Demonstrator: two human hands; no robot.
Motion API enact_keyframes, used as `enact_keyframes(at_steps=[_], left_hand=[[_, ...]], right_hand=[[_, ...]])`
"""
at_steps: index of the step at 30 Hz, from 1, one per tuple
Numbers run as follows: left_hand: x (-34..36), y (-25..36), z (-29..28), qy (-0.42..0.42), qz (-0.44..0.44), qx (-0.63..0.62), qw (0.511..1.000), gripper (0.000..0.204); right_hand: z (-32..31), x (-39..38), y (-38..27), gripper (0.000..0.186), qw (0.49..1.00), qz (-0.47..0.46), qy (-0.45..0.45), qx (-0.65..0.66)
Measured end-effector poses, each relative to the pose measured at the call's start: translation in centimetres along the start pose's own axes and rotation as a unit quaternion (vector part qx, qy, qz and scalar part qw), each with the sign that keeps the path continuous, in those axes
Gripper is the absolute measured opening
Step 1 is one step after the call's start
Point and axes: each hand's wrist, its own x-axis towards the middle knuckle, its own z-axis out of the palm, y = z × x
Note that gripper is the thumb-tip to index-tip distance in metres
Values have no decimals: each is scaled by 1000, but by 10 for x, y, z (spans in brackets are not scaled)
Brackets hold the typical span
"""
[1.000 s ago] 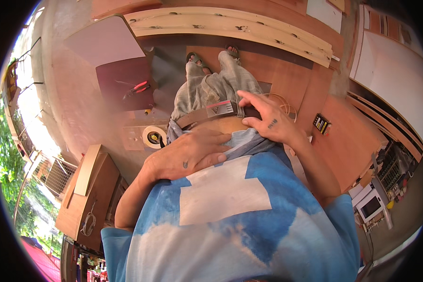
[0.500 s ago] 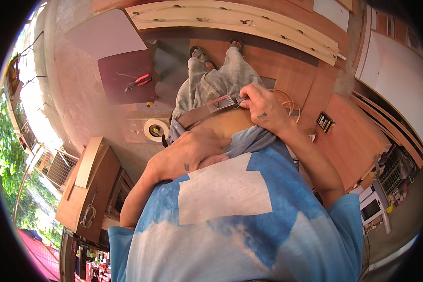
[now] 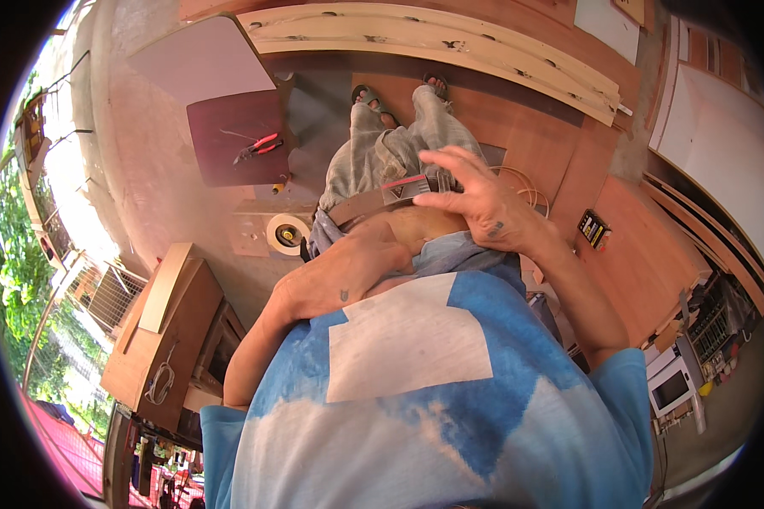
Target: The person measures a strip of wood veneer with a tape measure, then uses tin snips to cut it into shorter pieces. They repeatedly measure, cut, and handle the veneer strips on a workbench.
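Observation:
My left hand point(image 3: 361, 261) is closed, its fingers curled round the lifted hem of my blue and white shirt point(image 3: 407, 339). Its fingertips are partly hidden in the folds. Over the right side of my waist, my right hand point(image 3: 488, 204) has its thumb and fingers spread apart with nothing between them. They are beside the metal buckle point(image 3: 406, 188) of a brown belt point(image 3: 358, 206). The belt lies across the top of my grey trousers point(image 3: 386, 161). Bare belly shows between belt and shirt.
Red-handled pliers point(image 3: 259, 147) lie on a dark red board point(image 3: 216, 165) at the left. A tape roll point(image 3: 288, 234) is near my left hip. Long pale planks point(image 3: 450, 42) lie beyond my feet. A small black and yellow box point(image 3: 593, 229) rests on wood panels at the right.
My right hand has gone from pinched fingers by the buckle to spread fingers just above it. The left hand stays at the shirt hem. The whole view has shifted slightly.

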Motion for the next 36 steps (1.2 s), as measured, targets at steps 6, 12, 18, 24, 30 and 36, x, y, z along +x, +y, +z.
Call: enact_keyframes(at_steps=[6,12,18,24,30,36], left_hand=[[0,2,1,13,12,17,1000,31],[-5,0,-1,5,-1,46,999,29],[-4,2,-6,7,37,66,997,28],[-6,-6,-3,97,-21,43,994,27],[37,-57,-17,124,46,207,969,30],[59,-91,-44,-77,-86,118,986,39]], right_hand=[[-3,4,-12,58,990,-17,-123,-71],[-31,-17,-22,63,985,11,-170,-20],[-2,7,-21,60,994,3,-100,-39],[-8,-5,-3,48,992,11,-125,23],[17,28,42,43,972,133,-51,186],[62,74,81,34,951,133,-169,224]])
